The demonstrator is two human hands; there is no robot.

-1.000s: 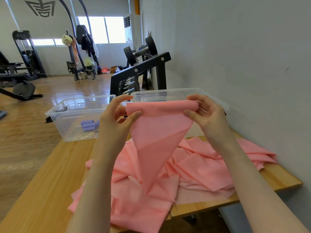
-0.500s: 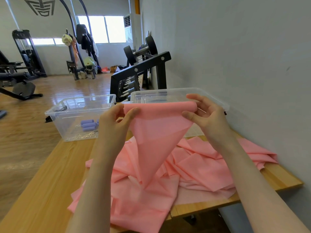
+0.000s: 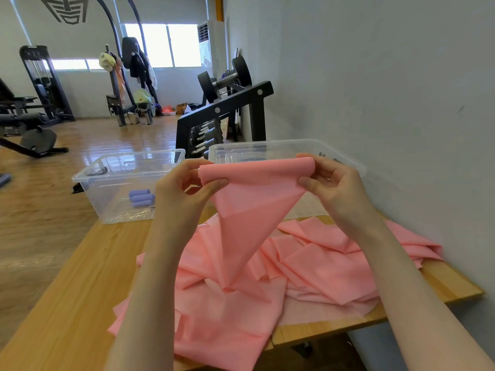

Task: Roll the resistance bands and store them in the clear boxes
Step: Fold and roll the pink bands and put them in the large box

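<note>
A pink resistance band (image 3: 251, 210) is held up above the table, its top edge rolled into a thin tube. My left hand (image 3: 184, 194) pinches the tube's left end and my right hand (image 3: 334, 188) pinches its right end. The band hangs down in a narrowing sheet to a heap of pink bands (image 3: 308, 263) on the wooden table (image 3: 67, 303). Behind stand two clear boxes: the left box (image 3: 88, 180) holds rolled purple bands (image 3: 140, 198), and the right box (image 3: 284, 145) sits just behind the held roll.
A grey wall (image 3: 401, 103) runs close along the table's right side. A black dumbbell rack (image 3: 227, 113) stands behind the boxes. Gym machines (image 3: 34, 103) stand on the wooden floor at the far left. The table's near edge is under the pink heap.
The rolled top of the band has grown slightly as both hands turned it, and the hanging sheet has been drawn up a little. The hands have stayed in about the same place.
</note>
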